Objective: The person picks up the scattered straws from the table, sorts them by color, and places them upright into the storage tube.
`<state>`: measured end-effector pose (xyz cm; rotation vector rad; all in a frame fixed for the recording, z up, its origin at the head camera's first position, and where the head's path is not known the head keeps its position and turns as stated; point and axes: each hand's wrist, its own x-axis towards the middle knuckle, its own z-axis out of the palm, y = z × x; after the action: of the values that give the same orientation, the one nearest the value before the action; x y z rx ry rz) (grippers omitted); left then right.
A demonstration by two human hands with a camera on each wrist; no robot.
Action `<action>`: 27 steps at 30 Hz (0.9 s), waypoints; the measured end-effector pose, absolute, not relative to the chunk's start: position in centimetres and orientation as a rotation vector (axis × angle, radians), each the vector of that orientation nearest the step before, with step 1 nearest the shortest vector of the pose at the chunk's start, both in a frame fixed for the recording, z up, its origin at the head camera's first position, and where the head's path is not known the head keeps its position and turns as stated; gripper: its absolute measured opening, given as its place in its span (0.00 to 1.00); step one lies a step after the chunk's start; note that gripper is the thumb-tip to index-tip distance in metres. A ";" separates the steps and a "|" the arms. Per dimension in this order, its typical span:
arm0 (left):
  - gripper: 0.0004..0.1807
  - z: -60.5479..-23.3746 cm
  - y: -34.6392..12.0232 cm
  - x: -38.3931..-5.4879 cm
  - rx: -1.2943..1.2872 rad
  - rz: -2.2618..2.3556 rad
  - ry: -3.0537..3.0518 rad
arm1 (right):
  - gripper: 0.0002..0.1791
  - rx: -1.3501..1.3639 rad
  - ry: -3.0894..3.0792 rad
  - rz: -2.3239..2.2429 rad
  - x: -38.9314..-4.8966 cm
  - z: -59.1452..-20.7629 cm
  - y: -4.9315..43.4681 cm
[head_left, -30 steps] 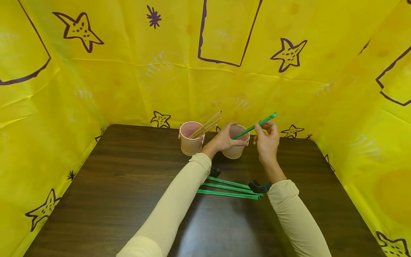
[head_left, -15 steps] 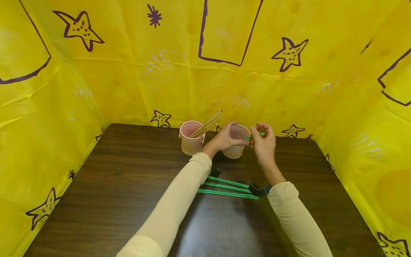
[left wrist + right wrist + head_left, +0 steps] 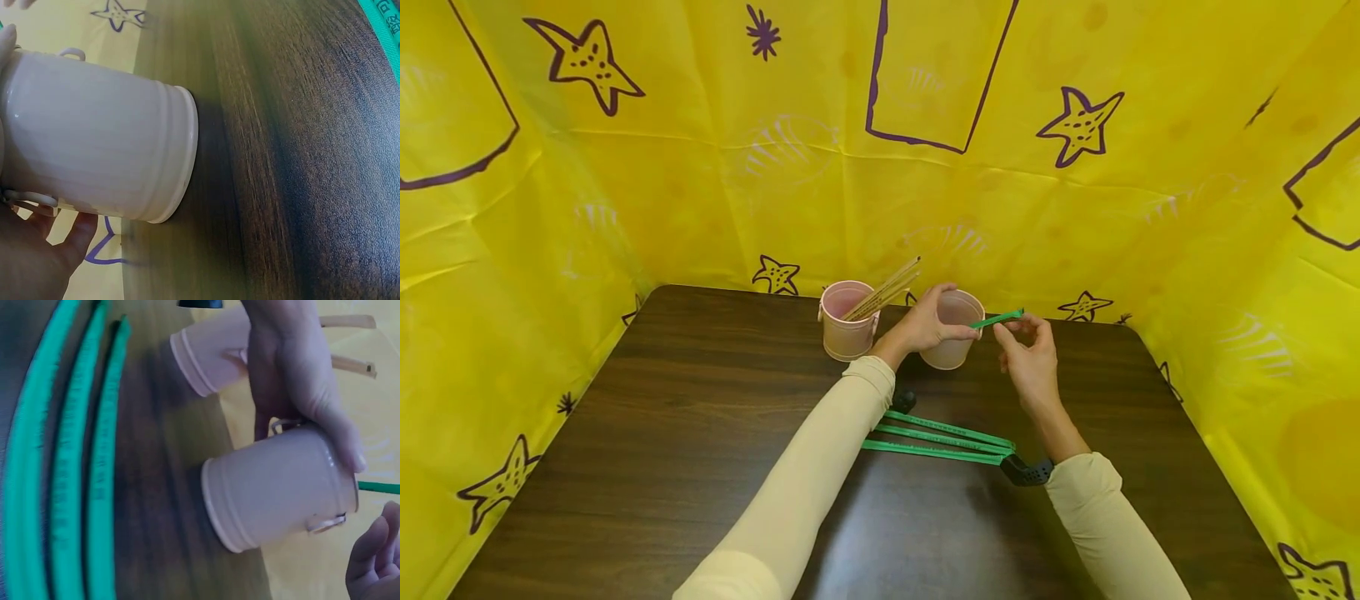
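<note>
My left hand (image 3: 925,323) grips a pale pink bucket (image 3: 945,354) at its rim, the thumb across the near side of the mouth. A narrow green wrapped stick (image 3: 1000,318) leans in that bucket, its upper end out over the right rim. Just below that end is my right hand (image 3: 1033,358), fingers loosely bent. In the right wrist view, the right hand (image 3: 378,556) and the green stick (image 3: 378,486) are apart. The left wrist view has the bucket (image 3: 100,134) upright on the table, with part of the left hand (image 3: 37,256) against it.
To the left stands a second pink bucket (image 3: 847,337) with several tan sticks (image 3: 887,293) leaning out. More green wrapped sticks (image 3: 940,437) with dark print lie on the brown table (image 3: 700,433), partly behind the left sleeve. A yellow patterned cloth (image 3: 812,200) surrounds the table.
The green stick went down into the bucket, tilting over the right rim. My right hand released it and drew down and right. My left hand stayed on the bucket.
</note>
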<state>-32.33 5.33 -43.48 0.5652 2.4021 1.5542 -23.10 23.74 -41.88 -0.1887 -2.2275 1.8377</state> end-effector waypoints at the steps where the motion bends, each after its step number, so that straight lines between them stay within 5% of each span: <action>1: 0.55 -43.5 5.3 -32.3 0.568 1.549 2.408 | 0.29 -0.184 -2.263 1.821 -22.8 -42.1 23.9; 14: 0.55 -43.3 5.3 -32.4 0.584 1.526 2.423 | 0.10 0.367 -2.915 1.144 -18.1 -45.5 22.7; 27: 0.55 -43.5 5.2 -32.2 0.564 1.555 2.389 | 0.15 0.868 -2.985 0.727 -16.2 -47.0 20.5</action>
<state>-32.22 5.18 -43.54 0.5636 2.3885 1.5553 -16.24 20.54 -47.00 0.8679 -2.9849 0.7269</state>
